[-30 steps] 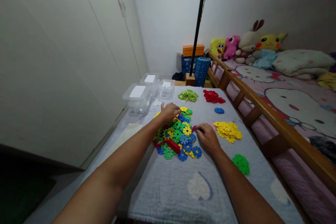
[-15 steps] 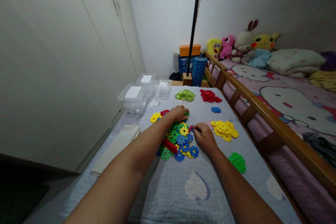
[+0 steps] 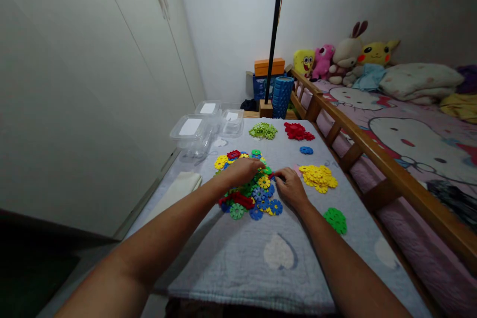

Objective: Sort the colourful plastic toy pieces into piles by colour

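Note:
A heap of mixed plastic snowflake discs (image 3: 249,194) in red, yellow, green and blue lies on a grey quilt (image 3: 261,258). My left hand (image 3: 244,170) rests palm down on the top of the heap with its fingers curled over the discs. My right hand (image 3: 289,186) sits at the heap's right edge, with its fingertips pinched on a small red piece. Sorted piles lie around: yellow discs (image 3: 317,178), dark green discs (image 3: 335,219), red discs (image 3: 297,131), light green discs (image 3: 263,130) and a single blue disc (image 3: 306,150).
Clear plastic boxes with lids (image 3: 194,134) stand at the quilt's far left. A wooden bed rail (image 3: 376,161) runs along the right, with plush toys (image 3: 346,57) behind. A black pole (image 3: 274,35), a blue foam roller (image 3: 281,98) and white wardrobe doors (image 3: 93,84) border the space.
My left hand has drawn back from the far edge of the heap onto its middle, uncovering a few discs behind it. My right hand stayed at the heap's right edge.

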A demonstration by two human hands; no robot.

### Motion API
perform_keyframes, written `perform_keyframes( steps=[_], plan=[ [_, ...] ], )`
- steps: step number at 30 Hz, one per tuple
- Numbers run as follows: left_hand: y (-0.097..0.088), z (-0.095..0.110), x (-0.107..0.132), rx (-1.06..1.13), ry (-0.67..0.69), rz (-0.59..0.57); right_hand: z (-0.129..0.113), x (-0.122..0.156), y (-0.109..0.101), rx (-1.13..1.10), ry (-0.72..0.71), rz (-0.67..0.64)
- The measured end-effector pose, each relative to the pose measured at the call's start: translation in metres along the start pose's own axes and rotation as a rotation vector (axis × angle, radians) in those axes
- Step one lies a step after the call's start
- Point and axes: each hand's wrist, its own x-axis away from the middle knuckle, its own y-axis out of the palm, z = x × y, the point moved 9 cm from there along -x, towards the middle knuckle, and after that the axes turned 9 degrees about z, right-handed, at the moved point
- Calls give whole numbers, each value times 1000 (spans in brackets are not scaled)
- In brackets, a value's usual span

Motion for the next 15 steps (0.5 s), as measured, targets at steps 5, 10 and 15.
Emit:
perform_keyframes(
  steps=[5, 10, 15],
  plan=[
    [-20, -7, 41, 248, -101, 222, -3, -1, -3, 9, -20, 43],
    [-18, -52, 76, 239, -376, 371, -22, 1, -1, -4, -95, 1],
    [2, -86, 113, 75, -748, 432, -34, 9, 8, 68, -103, -68]
  ],
)
